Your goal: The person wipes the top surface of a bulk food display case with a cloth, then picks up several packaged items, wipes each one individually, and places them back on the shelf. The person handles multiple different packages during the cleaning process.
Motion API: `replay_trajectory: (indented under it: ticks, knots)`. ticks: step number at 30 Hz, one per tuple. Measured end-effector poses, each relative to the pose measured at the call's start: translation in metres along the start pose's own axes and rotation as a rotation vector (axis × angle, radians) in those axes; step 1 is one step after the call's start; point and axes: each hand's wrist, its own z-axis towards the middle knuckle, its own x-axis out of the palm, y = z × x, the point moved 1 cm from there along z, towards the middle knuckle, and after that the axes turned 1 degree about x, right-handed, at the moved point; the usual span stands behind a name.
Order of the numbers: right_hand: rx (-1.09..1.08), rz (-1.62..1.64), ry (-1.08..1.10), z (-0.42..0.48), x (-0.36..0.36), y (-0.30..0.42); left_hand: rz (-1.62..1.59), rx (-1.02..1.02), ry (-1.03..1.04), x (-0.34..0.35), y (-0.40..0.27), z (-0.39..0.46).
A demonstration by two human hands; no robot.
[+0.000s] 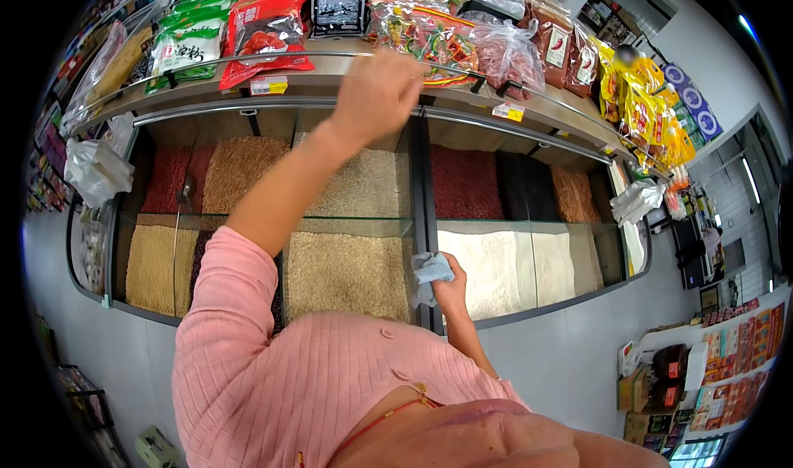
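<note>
My left hand [378, 93] is raised over the metal rail [204, 62] along the upper shelf's front. Its fingers are curled and blurred, so whether it grips anything is unclear. Lower down, my right hand [452, 282] holds a crumpled blue-grey cloth [427, 276] against the dark upright divider [424, 177] between two glass-fronted bins. To the left of that cloth lies a bin of tan grain [347, 270]; to its right is one of white grain [477, 266]. Behind my left forearm, brown grain [248, 170] and pale grain [365, 183] fill the back row.
Along the shelf stand green-and-white bags [189, 40], red bags [266, 28], clear bags with colourful contents [433, 40] and yellow bottles [675, 139]. White plastic bags hang at the left end [99, 170] and right end [638, 201] of the bins. Boxes [647, 393] stand at lower right.
</note>
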Motion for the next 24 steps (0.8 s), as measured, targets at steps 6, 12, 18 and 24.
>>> replay_trajectory:
  ticks: [6,12,18,24]
  knots:
    - [-0.002,0.028,0.037,0.003,0.005,-0.009,0.364,-0.564,0.803,-0.015,0.07,0.071]
    - [-0.006,0.029,0.04,0.002,0.002,-0.018,-0.021,-0.623,0.855,0.053,0.106,0.062]
    - [0.032,-0.002,-0.005,0.002,-0.008,-0.024,0.198,-0.632,0.722,0.071,0.102,0.073]
    - [0.047,0.024,0.048,0.002,-0.003,-0.041,0.036,-0.604,0.608,0.109,0.136,0.062]
